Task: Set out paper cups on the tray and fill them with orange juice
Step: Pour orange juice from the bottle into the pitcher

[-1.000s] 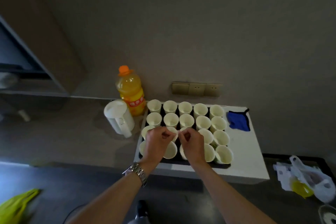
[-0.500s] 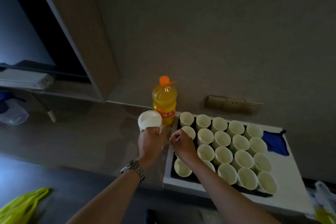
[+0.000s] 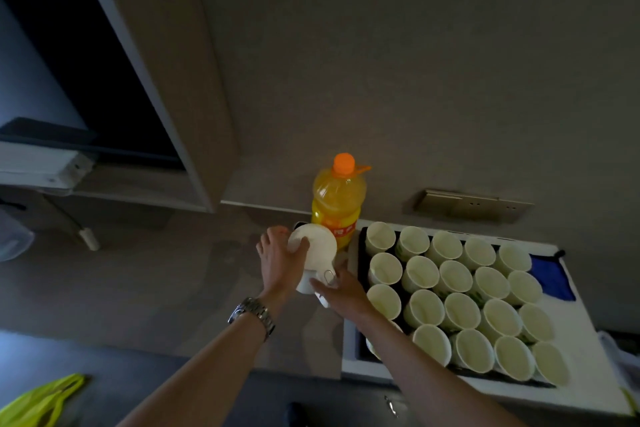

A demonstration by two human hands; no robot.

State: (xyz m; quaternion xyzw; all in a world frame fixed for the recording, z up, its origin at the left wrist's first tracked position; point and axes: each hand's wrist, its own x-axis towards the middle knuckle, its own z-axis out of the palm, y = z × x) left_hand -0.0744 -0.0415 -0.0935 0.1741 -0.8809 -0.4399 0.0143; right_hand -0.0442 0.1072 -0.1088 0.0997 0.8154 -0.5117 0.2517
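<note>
Both hands on the white pitcher (image 3: 313, 255), standing on the grey counter (image 3: 156, 274) just at 9 o'clock of the tray. Left hand (image 3: 280, 262) grips the pitcher's lid from the 9 o'clock side, fingers (image 3: 277, 236) curled round the far rim, thumb lying across the top. Wristwatch (image 3: 252, 314) on that wrist. Right hand (image 3: 341, 289) sits at the pitcher's 5 o'clock side by the handle, fingers curled at it; looks like a grip on the handle, exact hold partly hidden.

Orange juice bottle (image 3: 337, 204) upright, orange cap on, at 12 to 1 o'clock of the pitcher, touching or just behind it, by the wall.

Paper cups (image 3: 457, 308) set in close rows on the dark tray (image 3: 362, 246), all open side up, insides look pale and dry, no juice seen in them. Right forearm crosses over the near-left corner of the tray and hides part of a cup there. Tray rests on a white board (image 3: 349, 354) on the counter.

Blue cloth (image 3: 550, 279) at 3 o'clock of the cups, on the white board. Wall socket strip (image 3: 471, 206) at 12 o'clock of the tray. Yellow-green bag (image 3: 38, 402) at far 7 o'clock, bottom corner of view.
</note>
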